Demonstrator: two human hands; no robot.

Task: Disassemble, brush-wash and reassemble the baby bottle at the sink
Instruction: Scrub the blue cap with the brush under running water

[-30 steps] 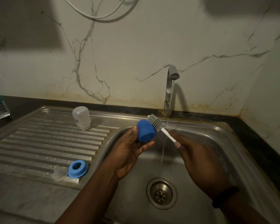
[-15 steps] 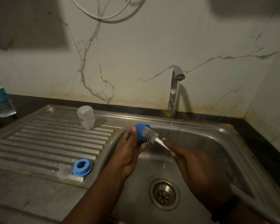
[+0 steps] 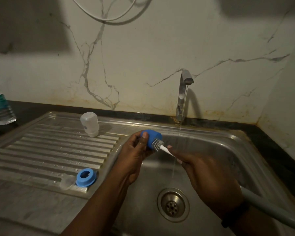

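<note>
Currently both hands work above the sink basin, left of the thin water stream from the tap.

Left hand: fingers and thumb wrapped around the blue cap, held on its side with the open end facing right. Thumb lies across its upper left part.

Right hand: fingers curled around the brush, pinching the white stem just behind the head. Grey bristle head sits at the cap's mouth, partly inside it. A grey handle section runs out behind the wrist toward the lower right corner. Dark band on the right wrist.

Stream falls just right of the brush head, passing the right fingertips, and lands above the drain. Can't tell if it touches the stem.

Other bottle parts, all on the ribbed drainboard:
- clear bottle body, standing upside down at the back, near the basin edge
- blue collar ring, lying flat at the front edge, hole up
- clear teat, touching the ring's left side

1 plastic water bottle stands on the dark counter at far left, well apart from the rest. White cable loops on the marble wall above.
</note>
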